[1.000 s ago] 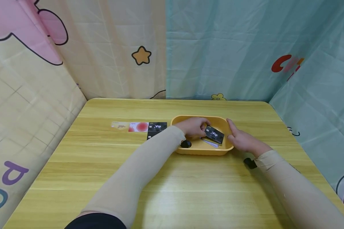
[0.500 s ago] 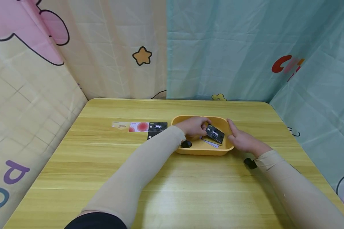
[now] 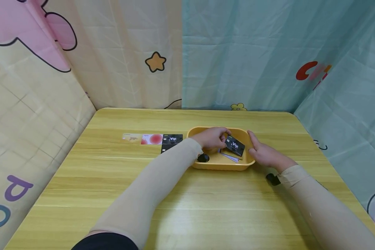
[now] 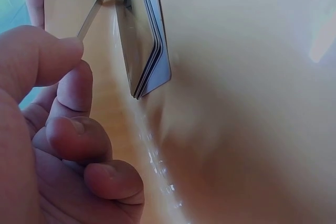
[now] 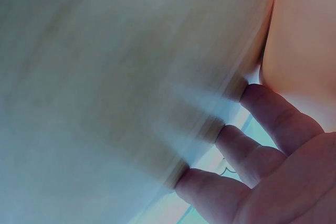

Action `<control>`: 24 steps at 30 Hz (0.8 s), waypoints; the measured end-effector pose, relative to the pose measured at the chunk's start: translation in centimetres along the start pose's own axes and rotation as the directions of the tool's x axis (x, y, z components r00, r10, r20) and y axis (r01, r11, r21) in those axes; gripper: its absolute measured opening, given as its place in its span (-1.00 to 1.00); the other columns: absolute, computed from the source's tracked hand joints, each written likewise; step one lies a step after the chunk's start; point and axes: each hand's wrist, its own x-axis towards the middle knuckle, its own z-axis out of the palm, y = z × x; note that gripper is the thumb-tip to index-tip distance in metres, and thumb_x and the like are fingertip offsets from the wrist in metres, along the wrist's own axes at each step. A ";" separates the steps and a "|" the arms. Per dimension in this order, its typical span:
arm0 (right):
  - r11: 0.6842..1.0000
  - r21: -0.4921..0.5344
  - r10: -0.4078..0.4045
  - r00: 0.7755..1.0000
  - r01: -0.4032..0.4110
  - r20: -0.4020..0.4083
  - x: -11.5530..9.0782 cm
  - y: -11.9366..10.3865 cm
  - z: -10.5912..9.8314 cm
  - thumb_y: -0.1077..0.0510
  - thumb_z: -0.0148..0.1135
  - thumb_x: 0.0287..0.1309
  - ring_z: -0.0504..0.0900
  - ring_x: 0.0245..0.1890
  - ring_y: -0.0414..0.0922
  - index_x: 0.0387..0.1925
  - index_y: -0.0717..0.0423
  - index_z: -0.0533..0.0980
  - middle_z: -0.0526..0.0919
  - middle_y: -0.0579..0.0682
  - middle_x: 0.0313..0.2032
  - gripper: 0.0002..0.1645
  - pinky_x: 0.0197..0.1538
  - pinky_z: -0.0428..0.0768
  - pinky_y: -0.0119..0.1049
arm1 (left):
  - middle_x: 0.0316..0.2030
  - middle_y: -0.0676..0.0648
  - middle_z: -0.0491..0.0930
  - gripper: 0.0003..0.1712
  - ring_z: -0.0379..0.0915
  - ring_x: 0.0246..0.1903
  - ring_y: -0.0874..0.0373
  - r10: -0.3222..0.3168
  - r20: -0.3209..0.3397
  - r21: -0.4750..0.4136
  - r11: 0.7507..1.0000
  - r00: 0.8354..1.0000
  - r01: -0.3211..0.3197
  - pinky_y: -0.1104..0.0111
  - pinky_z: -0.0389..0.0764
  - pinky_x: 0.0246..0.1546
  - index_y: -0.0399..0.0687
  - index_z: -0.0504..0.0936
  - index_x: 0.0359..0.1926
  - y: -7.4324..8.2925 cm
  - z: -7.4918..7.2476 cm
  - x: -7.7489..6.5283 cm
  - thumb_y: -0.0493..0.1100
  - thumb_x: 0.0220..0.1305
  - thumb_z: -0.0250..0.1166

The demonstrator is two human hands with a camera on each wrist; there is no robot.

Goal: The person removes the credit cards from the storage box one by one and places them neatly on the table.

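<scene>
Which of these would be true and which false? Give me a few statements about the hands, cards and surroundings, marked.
1. The left hand pinches a black Vip card. True.
2. The right hand holds a card too. False: it grips the end of the yellow tray.
3. Every card is inside the tray. False: several table cards lie outside it.
4. More cards are inside the tray besides the pinched one. True.
5. An orange star is printed on the cloth backdrop. True.

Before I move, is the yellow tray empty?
Not empty: several cards lie inside the tray, and the left hand pinches a dark VIP card over them.
</scene>
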 end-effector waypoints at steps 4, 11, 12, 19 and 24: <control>1.000 0.001 0.004 1.000 -0.004 0.004 -0.1 -0.1 0.0 0.10 -0.23 0.53 0.48 0.33 0.35 0.65 0.21 -0.46 0.15 0.59 0.50 -0.06 0.41 0.36 0.30 | -0.37 0.04 0.53 -0.40 0.42 -0.51 0.20 0.010 -0.005 -0.008 1.000 1.000 -0.010 0.40 0.45 -0.49 -0.01 0.46 0.40 0.1 0.0 -0.2 -0.28 0.38 0.35; 1.000 -0.005 -0.002 1.000 0.002 0.000 -0.1 -0.2 0.0 0.11 -0.21 0.53 0.47 0.34 0.36 0.65 0.23 -0.45 0.13 0.59 0.51 -0.05 0.40 0.37 0.30 | -0.37 0.03 0.52 -0.40 0.40 -0.53 0.19 0.012 -0.019 -0.049 0.999 1.000 -0.013 0.39 0.44 -0.52 0.00 0.45 0.40 0.5 -0.1 -0.6 -0.27 0.38 0.35; 1.000 -0.007 -0.003 1.000 0.003 -0.001 -0.1 -0.2 0.0 0.11 -0.21 0.52 0.48 0.34 0.36 0.65 0.24 -0.45 0.14 0.60 0.50 -0.05 0.40 0.38 0.30 | -0.37 0.03 0.52 -0.40 0.40 -0.53 0.19 0.010 -0.022 -0.056 0.998 1.000 -0.011 0.39 0.44 -0.52 0.01 0.45 0.40 0.5 -0.1 -0.7 -0.26 0.38 0.35; 1.000 0.004 -0.003 1.000 0.003 0.000 0.1 0.1 0.2 0.11 -0.23 0.53 0.46 0.35 0.35 0.65 0.22 -0.46 0.12 0.58 0.52 -0.06 0.43 0.34 0.30 | -0.35 0.02 0.54 -0.40 0.39 -0.54 0.18 0.025 -0.028 -0.072 0.997 0.999 -0.027 0.38 0.44 -0.54 0.01 0.44 0.39 0.4 -0.2 -0.7 -0.28 0.38 0.34; 1.000 0.001 -0.007 1.000 0.007 0.002 0.1 0.1 0.2 0.11 -0.24 0.52 0.43 0.38 0.38 0.65 0.23 -0.47 0.09 0.59 0.52 -0.06 0.43 0.33 0.32 | -0.35 0.02 0.54 -0.40 0.39 -0.53 0.19 0.040 -0.035 -0.073 0.996 0.999 -0.042 0.40 0.43 -0.52 -0.01 0.44 0.39 0.3 -0.1 -0.5 -0.28 0.37 0.35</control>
